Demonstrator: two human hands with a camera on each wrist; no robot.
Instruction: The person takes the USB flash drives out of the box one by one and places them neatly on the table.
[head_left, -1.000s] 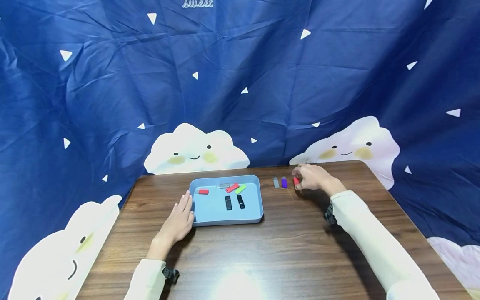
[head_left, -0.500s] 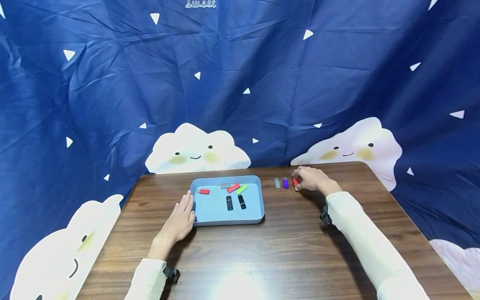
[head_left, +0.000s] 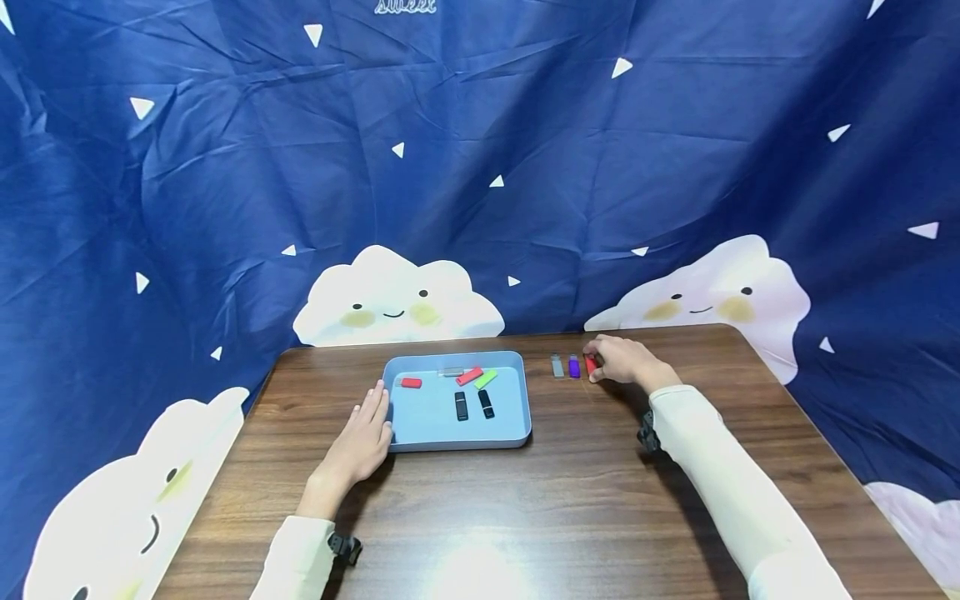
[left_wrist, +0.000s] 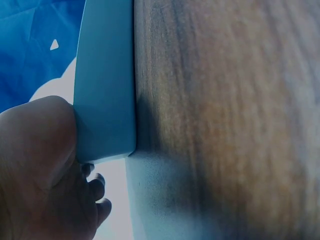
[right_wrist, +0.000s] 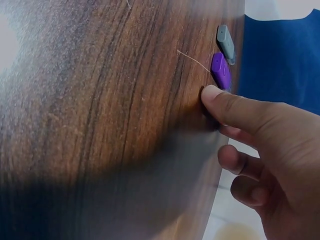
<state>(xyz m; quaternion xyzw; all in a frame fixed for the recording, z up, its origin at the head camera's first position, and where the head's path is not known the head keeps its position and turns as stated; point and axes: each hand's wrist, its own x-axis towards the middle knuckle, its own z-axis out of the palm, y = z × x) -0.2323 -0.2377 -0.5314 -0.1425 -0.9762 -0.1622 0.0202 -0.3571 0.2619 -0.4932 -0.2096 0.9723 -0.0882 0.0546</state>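
Note:
My left hand point(head_left: 360, 443) lies with straight fingers along the left wall of a shallow blue tray point(head_left: 457, 443), whose outer side also shows in the left wrist view. My right hand point(head_left: 621, 362) pinches a red USB stick point(head_left: 591, 366) between thumb and fingers at the table's far side; in the right wrist view the thumb hides most of that stick. Just left of it lie a purple USB stick point(head_left: 573, 367) and a grey USB stick point(head_left: 557, 367), roughly parallel in a row.
Inside the tray are two black USB sticks point(head_left: 461, 406), a green one point(head_left: 486, 380), a clear one point(head_left: 451, 372) and two red ones point(head_left: 469, 376). The brown wooden table point(head_left: 480, 500) ends at a blue curtain point(head_left: 450, 167) with clouds.
My right hand has slid the red USB stick slightly left, closer to the purple one. The left hand stays at the tray, and the head view has shifted a little.

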